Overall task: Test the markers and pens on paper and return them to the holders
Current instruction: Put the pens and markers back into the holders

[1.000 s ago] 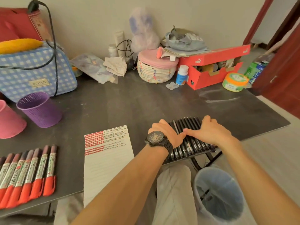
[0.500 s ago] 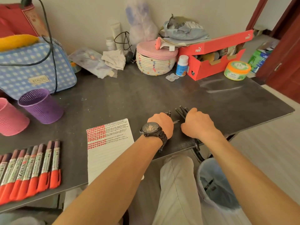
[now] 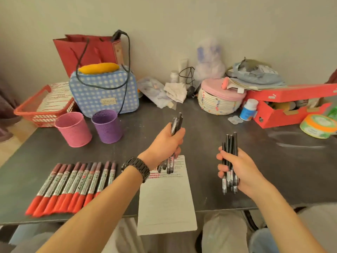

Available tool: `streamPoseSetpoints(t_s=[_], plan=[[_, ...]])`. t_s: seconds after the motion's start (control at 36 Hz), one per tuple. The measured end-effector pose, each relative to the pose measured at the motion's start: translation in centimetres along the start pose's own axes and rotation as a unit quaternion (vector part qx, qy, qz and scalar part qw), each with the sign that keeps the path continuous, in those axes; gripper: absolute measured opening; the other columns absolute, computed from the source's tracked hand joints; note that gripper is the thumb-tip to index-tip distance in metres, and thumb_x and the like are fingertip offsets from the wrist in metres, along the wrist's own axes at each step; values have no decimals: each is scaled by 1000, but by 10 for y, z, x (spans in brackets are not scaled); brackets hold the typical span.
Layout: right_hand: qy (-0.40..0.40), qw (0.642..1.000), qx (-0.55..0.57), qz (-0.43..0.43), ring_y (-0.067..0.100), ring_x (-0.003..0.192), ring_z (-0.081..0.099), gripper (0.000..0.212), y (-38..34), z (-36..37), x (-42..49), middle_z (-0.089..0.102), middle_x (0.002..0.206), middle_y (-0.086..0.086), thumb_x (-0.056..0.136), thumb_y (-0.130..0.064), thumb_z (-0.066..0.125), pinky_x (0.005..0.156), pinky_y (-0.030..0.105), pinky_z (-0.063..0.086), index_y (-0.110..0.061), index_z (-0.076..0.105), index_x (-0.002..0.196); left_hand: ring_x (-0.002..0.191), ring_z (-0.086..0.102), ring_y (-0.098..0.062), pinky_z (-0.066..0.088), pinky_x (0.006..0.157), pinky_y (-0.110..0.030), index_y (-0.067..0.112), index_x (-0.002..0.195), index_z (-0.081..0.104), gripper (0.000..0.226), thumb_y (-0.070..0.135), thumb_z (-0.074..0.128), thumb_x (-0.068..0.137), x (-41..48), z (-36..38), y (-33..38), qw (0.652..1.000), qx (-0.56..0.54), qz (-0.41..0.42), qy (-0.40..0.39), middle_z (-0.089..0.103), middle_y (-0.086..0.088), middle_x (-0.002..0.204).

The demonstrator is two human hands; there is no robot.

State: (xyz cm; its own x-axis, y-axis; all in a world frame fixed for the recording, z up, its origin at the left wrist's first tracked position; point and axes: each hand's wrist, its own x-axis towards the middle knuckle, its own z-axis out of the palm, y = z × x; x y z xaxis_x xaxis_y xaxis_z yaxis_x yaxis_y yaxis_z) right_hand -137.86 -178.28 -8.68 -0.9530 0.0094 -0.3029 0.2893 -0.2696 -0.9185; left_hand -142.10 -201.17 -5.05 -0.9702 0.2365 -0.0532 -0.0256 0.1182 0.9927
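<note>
The left bundle of black pens (image 3: 176, 125) stands nearly upright in the left hand (image 3: 162, 145), fingers curled tight round its middle, its lower ends hanging above the marked top of the paper (image 3: 165, 201). The right bundle of black pens (image 3: 230, 150) is gripped the same way in the right hand (image 3: 242, 170), held above the table (image 3: 209, 136) to the right of the sheet. Both bundles are in the air, so this looks like the return step for the pens. The purple holder (image 3: 107, 126) and pink holder (image 3: 73, 129) stand well to the left, nothing showing above their rims. The next move likely calls for carrying one bundle over a rim and lowering it in before letting go — these light cups could tip. The red markers (image 3: 73, 185) lie in a row by the near edge.
</note>
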Motion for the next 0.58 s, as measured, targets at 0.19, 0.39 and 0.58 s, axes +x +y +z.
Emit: streamPoseSetpoints(t_s=[0.19,0.39,0.58], plan=[[-90,995,22,24,8,42,30,32,-20,106,16,46,63,-5,84,-34,76,37,25,32,-19,53,100,41,34,-16,34,42,-26,18,83,40,32,36,59,101,-28,-99,14,982,-102,44,151,38,9,53],[-160,985,56,12,9,38,33,21,-42,221,43,40,57,-5,96,-32,64,38,25,33,-13,56,88,45,45,-15,44,47,-29,12,95,58,28,37,50,104,-38,-176,25,945,-153,115,264,52,4,59],[-126,984,101,-73,12,48,50,15,-57,310,90,52,64,-2,105,-21,56,51,31,45,-13,53,92,65,68,-17,55,69,-36,13,100,57,21,31,47,106,-8,-222,27,899,-240,130,342,69,3,71]])
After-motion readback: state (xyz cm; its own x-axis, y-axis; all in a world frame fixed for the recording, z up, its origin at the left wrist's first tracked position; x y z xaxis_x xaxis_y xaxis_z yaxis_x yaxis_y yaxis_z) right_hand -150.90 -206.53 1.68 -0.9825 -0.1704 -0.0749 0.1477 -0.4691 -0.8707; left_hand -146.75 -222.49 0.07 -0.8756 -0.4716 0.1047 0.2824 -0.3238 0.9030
